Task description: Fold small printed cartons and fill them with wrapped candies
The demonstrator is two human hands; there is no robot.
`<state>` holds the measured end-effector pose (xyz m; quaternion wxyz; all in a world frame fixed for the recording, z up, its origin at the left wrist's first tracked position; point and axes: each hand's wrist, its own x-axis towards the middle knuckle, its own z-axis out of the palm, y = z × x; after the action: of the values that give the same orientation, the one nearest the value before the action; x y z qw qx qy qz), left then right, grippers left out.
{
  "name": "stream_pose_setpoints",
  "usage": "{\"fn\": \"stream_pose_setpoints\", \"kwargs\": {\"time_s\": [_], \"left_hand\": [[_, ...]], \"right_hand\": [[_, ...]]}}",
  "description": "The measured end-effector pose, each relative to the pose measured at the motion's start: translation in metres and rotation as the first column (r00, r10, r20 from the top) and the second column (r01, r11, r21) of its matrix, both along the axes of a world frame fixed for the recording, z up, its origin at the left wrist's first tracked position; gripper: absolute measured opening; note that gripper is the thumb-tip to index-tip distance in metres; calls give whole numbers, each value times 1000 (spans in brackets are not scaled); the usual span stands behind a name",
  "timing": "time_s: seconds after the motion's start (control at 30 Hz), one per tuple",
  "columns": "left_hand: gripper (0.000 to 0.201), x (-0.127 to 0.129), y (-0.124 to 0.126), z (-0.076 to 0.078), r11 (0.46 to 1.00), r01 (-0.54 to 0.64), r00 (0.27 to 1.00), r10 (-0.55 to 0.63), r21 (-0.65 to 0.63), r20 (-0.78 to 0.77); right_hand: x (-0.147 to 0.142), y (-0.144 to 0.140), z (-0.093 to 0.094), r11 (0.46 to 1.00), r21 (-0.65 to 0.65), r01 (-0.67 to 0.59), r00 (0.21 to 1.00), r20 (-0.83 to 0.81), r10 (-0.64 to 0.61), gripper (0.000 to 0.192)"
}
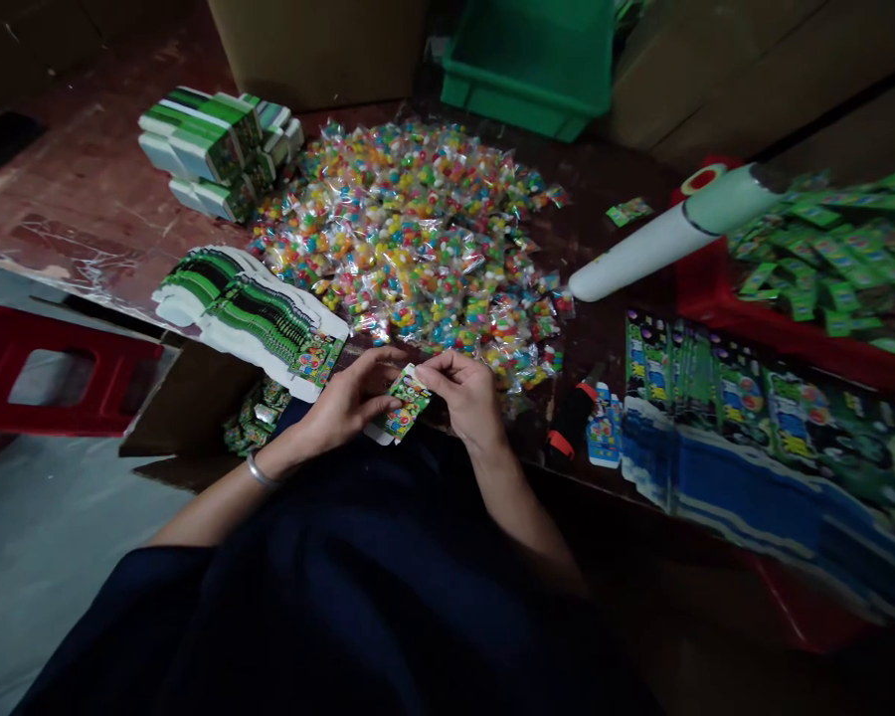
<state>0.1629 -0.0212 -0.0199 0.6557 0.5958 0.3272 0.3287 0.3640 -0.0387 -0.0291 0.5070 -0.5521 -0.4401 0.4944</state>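
Between both hands [410, 398], each pinching it, small printed carton [405, 403], long axis tilted upper-right to lower-left.

Both hands close together at lap edge, left hand [347, 398] and right hand [466, 393] fingers pinched inward, forearms bare

candy packets [418, 229] on table [89, 199], bin [529, 60] behind

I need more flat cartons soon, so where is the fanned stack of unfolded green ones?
The fanned stack of flat green cartons lies at the table's near left edge, just left of the left hand, between the pile of candy packets and the folded green boxes.
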Motion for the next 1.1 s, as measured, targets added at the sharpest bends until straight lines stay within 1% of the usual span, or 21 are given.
{"fn": "stream_pose_setpoints", "kwargs": {"time_s": [0.1, 0.2, 0.27, 0.33, 0.43, 0.5, 0.53, 0.57, 0.6, 0.63, 0.67, 0.7, 0.73, 0.8, 0.83, 0.9, 0.93, 0.97, 1.03, 1.1], "left_hand": [[50, 0, -1, 3, 1000, 7, 1000, -6, 12, -18], [43, 0, -3, 4, 1000, -16, 1000, 16, 15, 5], [38, 1, -4, 5, 999, -40, 999, 40, 0, 23], [34, 2, -5, 5, 998, -58, 998, 59, -34, 26], [31, 2, -6, 3, 992, -71, 997, 75, -104, 36], [34, -1, -4, 0, 985, -66, 996, 73, -160, 42], [35, -3, -3, -2, 981, -63, 997, 70, -183, 34], [36, -5, -1, -4, 979, -62, 998, 66, -195, 15], [37, -8, 0, -6, 979, -64, 998, 62, -193, -15], [38, -11, 2, -8, 982, -69, 997, 60, -177, -55], [39, -14, 3, -10, 986, -70, 994, 56, -152, -97], [38, -17, 4, -11, 990, -66, 990, 48, -128, -134], [37, -19, 4, -11, 992, -54, 987, 36, -111, -158], [39, -22, 5, -10, 995, -9, 984, -9, -102, -177], [43, -24, 5, -8, 995, 16, 983, -35, -103, -182], [46, -27, 6, -3, 991, 53, 977, -76, -121, -197], [45, -28, 7, -1, 987, 60, 975, -90, -147, -205], [42, -29, 9, 1, 980, 55, 974, -95, -190, -206], [32, -31, 11, 2, 954, 10, 983, -64, -300, -170], [26, -29, 12, 0, 921, -43, 997, 12, -388, -82]], "right_hand": [[-1, 0, 5, 999, 48, 7, 999, 52, -10, 27], [-4, -5, 13, 986, 167, 12, 987, 159, -39, 23], [-6, -11, 18, 972, 236, -18, 976, 217, -34, 25], [-8, -17, 20, 960, 275, -54, 965, 260, -20, 28], [-7, -26, 18, 947, 303, -108, 948, 319, 6, 25], [0, -26, 15, 941, 304, -153, 927, 374, 30, 23], [6, -23, 13, 940, 312, -140, 910, 414, -2, 21], [13, -20, 12, 939, 327, -107, 880, 471, -64, 18], [22, -14, 10, 934, 356, -44, 830, 533, -164, 15], [31, -8, 8, 919, 394, 7, 747, 609, -267, 16], [39, -1, 7, 916, 402, 8, 652, 692, -310, 20], [45, 6, 6, 918, 397, -21, 572, 757, -314, 24], [49, 13, 4, 922, 382, -56, 511, 804, -302, 29], [52, 25, 2, 931, 349, -112, 427, 862, -272, 34], [50, 29, 1, 933, 335, -130, 401, 879, -260, 32], [46, 36, -2, 938, 315, -147, 365, 898, -244, 22], [44, 38, -3, 940, 309, -146, 353, 904, -243, 16], [44, 40, -4, 942, 307, -135, 344, 906, -246, 14], [49, 41, -6, 946, 310, -94, 328, 907, -265, 18], [59, 42, -6, 948, 312, -55, 331, 902, -278, 19]]}}
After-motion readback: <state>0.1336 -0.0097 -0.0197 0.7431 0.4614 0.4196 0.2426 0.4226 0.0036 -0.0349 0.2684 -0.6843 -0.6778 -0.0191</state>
